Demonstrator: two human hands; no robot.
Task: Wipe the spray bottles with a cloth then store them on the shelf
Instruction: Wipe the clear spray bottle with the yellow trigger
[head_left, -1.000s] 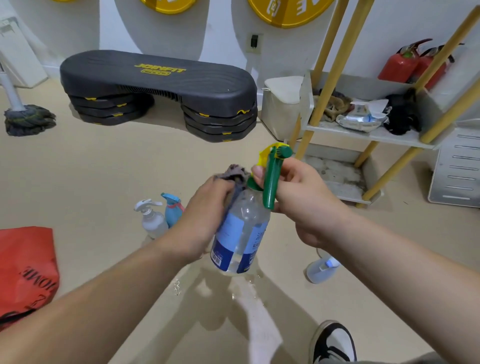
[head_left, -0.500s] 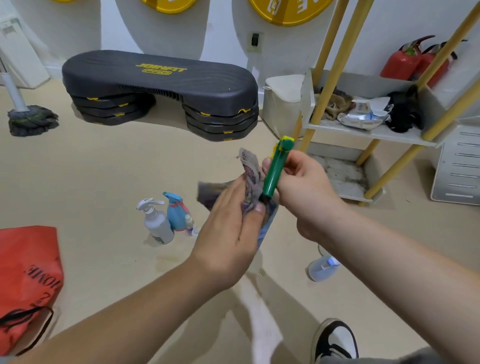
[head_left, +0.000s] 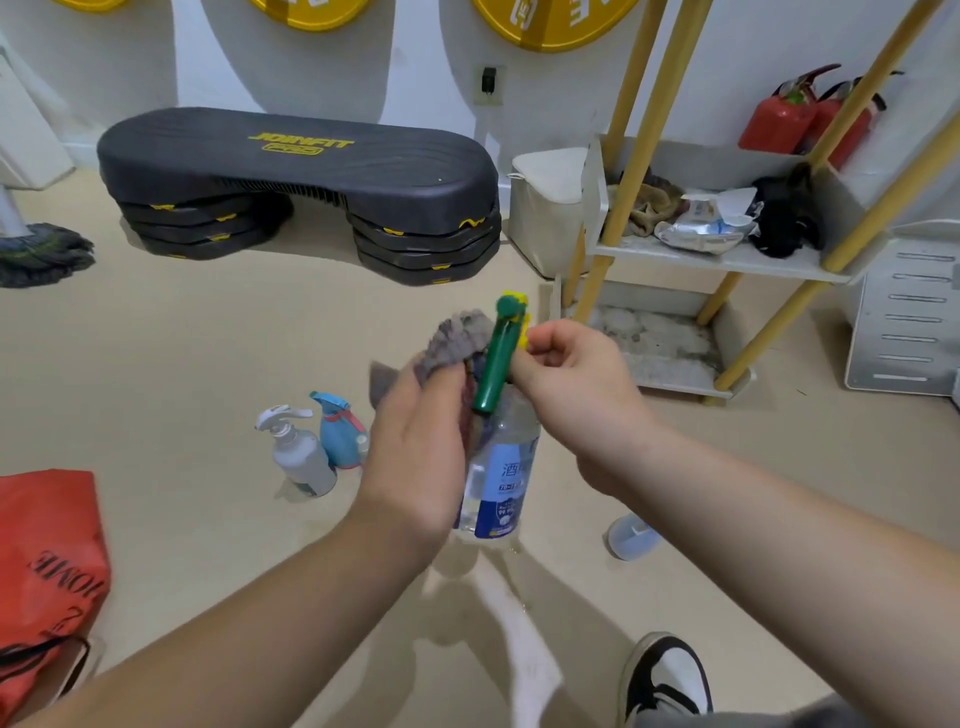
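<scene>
head | we see right hand (head_left: 576, 395) pinching spray bottle (head_left: 501, 478) by its green head, mid-air | left hand (head_left: 415, 452) bunches cloth (head_left: 457, 338) on neck from 9 o'clock | axis near 12–6 | shelf (head_left: 727, 261) at 2 o'clock, right hand nearer

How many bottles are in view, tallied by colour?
Clear bottle, green sprayer: 1
White bottle: 1
Blue bottle: 1
Pale bottle, lying: 1
Tiny bottle, colour unclear: 1
Total: 5
</scene>
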